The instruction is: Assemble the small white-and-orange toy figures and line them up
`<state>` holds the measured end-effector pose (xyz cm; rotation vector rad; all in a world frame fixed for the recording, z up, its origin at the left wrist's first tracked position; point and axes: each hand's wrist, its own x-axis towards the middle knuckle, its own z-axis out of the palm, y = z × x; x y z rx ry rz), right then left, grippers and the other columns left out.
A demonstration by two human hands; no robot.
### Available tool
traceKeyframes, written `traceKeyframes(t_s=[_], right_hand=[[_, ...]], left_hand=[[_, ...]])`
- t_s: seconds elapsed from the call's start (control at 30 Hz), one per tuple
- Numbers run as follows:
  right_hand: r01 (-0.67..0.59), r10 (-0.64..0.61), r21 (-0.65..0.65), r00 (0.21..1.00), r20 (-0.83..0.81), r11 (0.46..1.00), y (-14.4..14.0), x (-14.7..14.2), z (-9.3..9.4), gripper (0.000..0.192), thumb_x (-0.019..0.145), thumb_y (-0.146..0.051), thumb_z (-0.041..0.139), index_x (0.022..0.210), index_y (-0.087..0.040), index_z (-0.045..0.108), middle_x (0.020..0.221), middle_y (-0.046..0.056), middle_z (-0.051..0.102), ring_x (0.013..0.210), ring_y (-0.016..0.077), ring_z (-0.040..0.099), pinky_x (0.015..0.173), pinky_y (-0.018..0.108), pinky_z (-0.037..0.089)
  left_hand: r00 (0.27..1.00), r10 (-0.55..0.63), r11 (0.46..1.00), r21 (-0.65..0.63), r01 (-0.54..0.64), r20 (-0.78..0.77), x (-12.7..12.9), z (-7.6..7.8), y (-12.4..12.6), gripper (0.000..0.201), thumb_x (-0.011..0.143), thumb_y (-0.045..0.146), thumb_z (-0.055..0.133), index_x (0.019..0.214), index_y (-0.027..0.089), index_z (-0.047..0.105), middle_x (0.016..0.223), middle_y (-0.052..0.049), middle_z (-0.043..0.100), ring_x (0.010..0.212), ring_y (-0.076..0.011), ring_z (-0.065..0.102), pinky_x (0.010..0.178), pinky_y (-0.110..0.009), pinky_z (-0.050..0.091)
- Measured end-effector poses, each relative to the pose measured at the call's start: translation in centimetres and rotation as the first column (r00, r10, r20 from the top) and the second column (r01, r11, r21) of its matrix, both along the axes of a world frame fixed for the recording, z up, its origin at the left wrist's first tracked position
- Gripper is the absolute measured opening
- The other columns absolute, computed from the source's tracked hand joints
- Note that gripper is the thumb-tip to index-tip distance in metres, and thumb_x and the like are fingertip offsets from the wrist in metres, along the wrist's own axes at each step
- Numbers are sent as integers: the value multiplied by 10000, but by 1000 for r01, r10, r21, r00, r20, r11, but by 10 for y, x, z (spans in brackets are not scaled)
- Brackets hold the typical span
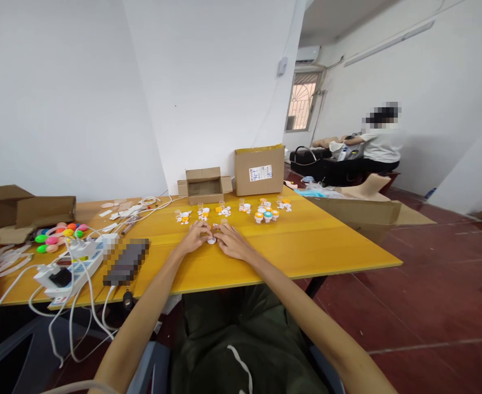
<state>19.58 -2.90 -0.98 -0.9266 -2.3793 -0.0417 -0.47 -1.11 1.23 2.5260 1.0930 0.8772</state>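
Note:
Near the middle of the table, a small white round part [212,239] lies between my two hands. My left hand [196,237] is closed, its thumb and fingertips pinching at the part from the left. From the other side my right hand [233,241] holds the part's edge with bent fingertips. Just beyond the hands are small piles of white and orange plastic pieces [183,218] with clear little cups [225,204]. Several assembled pieces with orange and teal lids [267,215] stand grouped to the right. Fine detail of the held part is too small to make out.
An open small carton [203,186] and a taller box [260,171] stand at the table's back. On the left are a power strip [80,268] with white cables, a phone [126,261], colourful egg-shaped pieces [60,235] and an open box [46,212]. A person [382,145] sits far right.

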Motion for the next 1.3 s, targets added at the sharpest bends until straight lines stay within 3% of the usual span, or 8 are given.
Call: traceKeyframes(t_s=[0.33,0.6,0.77,1.0,1.3], right_hand=[[2,1,69,999,-38,998,3,4,-2,245,871,-78,520,940,-220,706,1174,94,618,1169,245,514,1017,453,437],[7,-6,56,1000,-26,998,1,2,-2,284,855,-71,525,1015,-225,703,1194,95,610,1175,243,505,1044,452,415],[15,-12,52,998,-65,999,2,4,-1,278,846,-56,506,950,-225,700,1188,91,619,1166,241,512,971,420,454],[126,-118,82,988,-101,989,7,15,-3,261,793,-49,537,932,-228,667,1164,88,633,1080,245,542,896,394,475],[115,-118,149,993,14,982,3,26,-1,142,862,-165,602,962,-221,687,1171,88,641,1082,237,554,899,387,487]], left_hand=[[1000,8,1000,-1,-8,-12,-1,-2,1,145,891,284,619,881,262,762,983,-47,612,1011,-223,539,1019,-405,418],[1000,-7,1000,12,7,1,-2,-4,4,148,894,293,617,834,247,744,988,-47,613,1010,-218,542,1014,-396,418],[1000,6,1000,8,-6,-1,0,-3,2,148,894,242,604,841,246,742,970,-45,615,1013,-218,546,1018,-398,418],[1000,18,1000,13,-18,4,3,-4,0,146,898,235,593,823,231,719,959,-44,634,991,-216,566,1002,-395,430],[998,59,998,-15,-60,-28,3,-3,-4,214,909,417,586,944,241,703,955,-39,678,992,-232,576,981,-398,434]])
